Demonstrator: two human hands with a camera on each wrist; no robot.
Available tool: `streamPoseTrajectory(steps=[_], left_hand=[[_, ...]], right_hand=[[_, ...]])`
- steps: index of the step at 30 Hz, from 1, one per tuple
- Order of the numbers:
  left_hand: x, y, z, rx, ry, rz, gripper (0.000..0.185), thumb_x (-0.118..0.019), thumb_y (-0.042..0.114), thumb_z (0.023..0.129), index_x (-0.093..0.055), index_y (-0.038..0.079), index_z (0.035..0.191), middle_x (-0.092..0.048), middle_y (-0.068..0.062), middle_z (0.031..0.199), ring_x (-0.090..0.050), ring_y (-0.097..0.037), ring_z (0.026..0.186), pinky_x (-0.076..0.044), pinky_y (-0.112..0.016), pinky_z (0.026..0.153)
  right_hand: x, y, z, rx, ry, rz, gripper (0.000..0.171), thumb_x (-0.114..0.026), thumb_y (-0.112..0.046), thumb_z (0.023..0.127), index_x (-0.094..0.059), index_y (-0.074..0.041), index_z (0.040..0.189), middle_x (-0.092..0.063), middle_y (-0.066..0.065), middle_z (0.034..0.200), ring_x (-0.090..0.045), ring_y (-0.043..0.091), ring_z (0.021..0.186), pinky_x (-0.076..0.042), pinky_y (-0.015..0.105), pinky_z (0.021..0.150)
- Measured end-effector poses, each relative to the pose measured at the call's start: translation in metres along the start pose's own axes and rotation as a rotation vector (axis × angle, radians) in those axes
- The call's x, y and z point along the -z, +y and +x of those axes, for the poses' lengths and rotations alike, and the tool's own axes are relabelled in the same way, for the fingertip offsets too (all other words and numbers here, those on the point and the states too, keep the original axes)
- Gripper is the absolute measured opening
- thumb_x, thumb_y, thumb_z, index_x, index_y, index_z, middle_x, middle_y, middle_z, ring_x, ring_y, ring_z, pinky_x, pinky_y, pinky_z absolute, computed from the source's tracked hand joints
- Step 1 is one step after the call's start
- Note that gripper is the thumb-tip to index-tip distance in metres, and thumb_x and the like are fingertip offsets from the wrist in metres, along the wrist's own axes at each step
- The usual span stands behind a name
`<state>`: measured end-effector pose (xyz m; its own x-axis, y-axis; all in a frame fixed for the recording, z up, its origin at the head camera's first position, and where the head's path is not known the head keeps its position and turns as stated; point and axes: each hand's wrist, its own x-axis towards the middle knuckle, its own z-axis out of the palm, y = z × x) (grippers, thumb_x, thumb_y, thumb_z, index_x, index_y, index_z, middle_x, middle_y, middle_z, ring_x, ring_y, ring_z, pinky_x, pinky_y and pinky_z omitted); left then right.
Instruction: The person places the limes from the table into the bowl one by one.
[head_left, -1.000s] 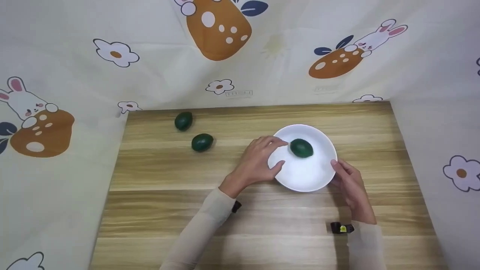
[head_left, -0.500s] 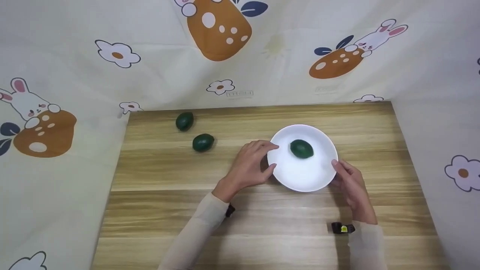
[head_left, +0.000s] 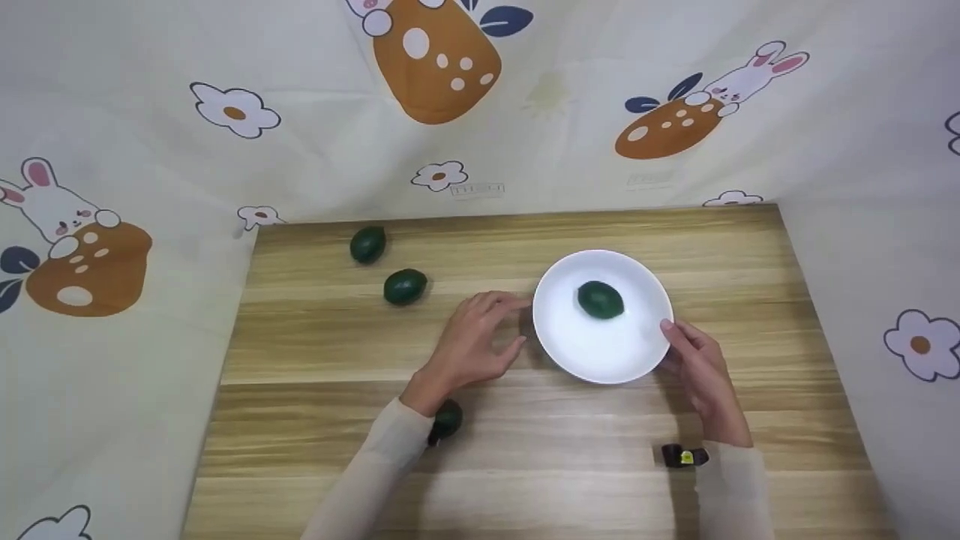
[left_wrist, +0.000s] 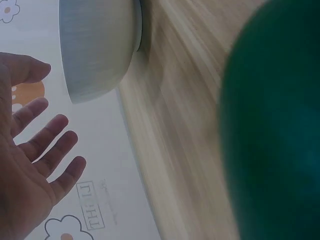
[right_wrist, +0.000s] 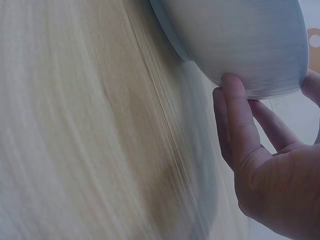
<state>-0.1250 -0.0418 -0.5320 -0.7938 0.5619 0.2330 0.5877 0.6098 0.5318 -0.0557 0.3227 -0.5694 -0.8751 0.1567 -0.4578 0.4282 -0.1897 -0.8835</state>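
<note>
A white bowl [head_left: 600, 352] stands on the table with one dark green, lime-like fruit [head_left: 601, 300] inside. My right hand [head_left: 701, 371] holds the bowl's right side, thumb over the rim. In the right wrist view its fingers [right_wrist: 240, 120] lie against the bowl's outer wall [right_wrist: 240, 45]. My left hand [head_left: 472, 345] is just left of the bowl, apart from it, fingers spread and palm bare in the left wrist view. Another green fruit [head_left: 448, 418] lies beside my left wrist, partly hidden by it; it looms large and blurred [left_wrist: 280, 120] in the left wrist view.
Two more green fruits lie at the back left of the wooden table [head_left: 570, 480]: one fruit [head_left: 368, 244] near the far edge, the other fruit [head_left: 405, 286] a little nearer. A printed cloth [head_left: 330, 165] hangs around the back and sides.
My left hand has drawn back from over the bowl, leftward and nearer to me. A fruit has come into sight beside that wrist. The right hand and bowl stay almost the same.
</note>
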Motion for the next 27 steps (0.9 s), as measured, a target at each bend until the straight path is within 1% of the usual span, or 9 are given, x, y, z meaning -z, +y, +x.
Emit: streamPoseTrajectory(steps=[5,12,19,23,27], left_hand=[[0.002,-0.003,-0.012,0.028,0.004,-0.006,0.048,-0.074,0.032,0.092,-0.067,0.019,0.138,-0.068,-0.002,0.135,-0.063,-0.024,0.130,-0.048,-0.049,0.114],[0.000,-0.006,-0.031,0.063,0.008,0.003,0.050,-0.075,0.033,0.092,-0.067,0.019,0.138,-0.068,-0.001,0.136,-0.062,-0.025,0.130,-0.048,-0.051,0.114],[-0.003,-0.008,-0.046,0.108,0.038,0.015,0.048,-0.077,0.031,0.090,-0.067,0.020,0.137,-0.069,0.001,0.135,-0.062,-0.023,0.130,-0.048,-0.049,0.113],[-0.005,-0.009,-0.057,0.126,0.031,0.029,0.049,-0.079,0.032,0.090,-0.067,0.021,0.136,-0.069,0.001,0.135,-0.063,-0.022,0.129,-0.049,-0.048,0.110],[-0.008,-0.011,-0.069,0.146,0.016,0.034,0.048,-0.077,0.033,0.091,-0.067,0.021,0.136,-0.069,0.001,0.134,-0.063,-0.022,0.128,-0.049,-0.048,0.110]], right_hand=[[-0.001,0.000,0.000,-0.004,0.003,-0.009,0.061,-0.059,-0.032,0.109,-0.046,0.008,0.154,-0.078,-0.009,0.104,-0.076,0.007,0.099,-0.064,0.029,0.088],[0.000,-0.001,0.000,-0.012,-0.016,-0.013,0.067,-0.057,-0.034,0.109,-0.038,0.007,0.159,-0.077,-0.014,0.105,-0.075,0.004,0.101,-0.063,0.027,0.090],[0.001,0.000,0.000,0.008,-0.028,-0.022,0.061,-0.059,-0.033,0.109,-0.046,0.007,0.154,-0.078,-0.009,0.104,-0.077,0.007,0.099,-0.064,0.029,0.088],[0.001,-0.001,0.000,0.007,-0.041,-0.034,0.066,-0.059,-0.035,0.109,-0.041,0.007,0.157,-0.078,-0.011,0.106,-0.076,0.006,0.100,-0.064,0.028,0.088],[0.002,-0.001,0.000,-0.013,-0.036,-0.032,0.070,-0.059,-0.036,0.109,-0.036,0.005,0.160,-0.078,-0.014,0.107,-0.076,0.005,0.101,-0.064,0.027,0.088]])
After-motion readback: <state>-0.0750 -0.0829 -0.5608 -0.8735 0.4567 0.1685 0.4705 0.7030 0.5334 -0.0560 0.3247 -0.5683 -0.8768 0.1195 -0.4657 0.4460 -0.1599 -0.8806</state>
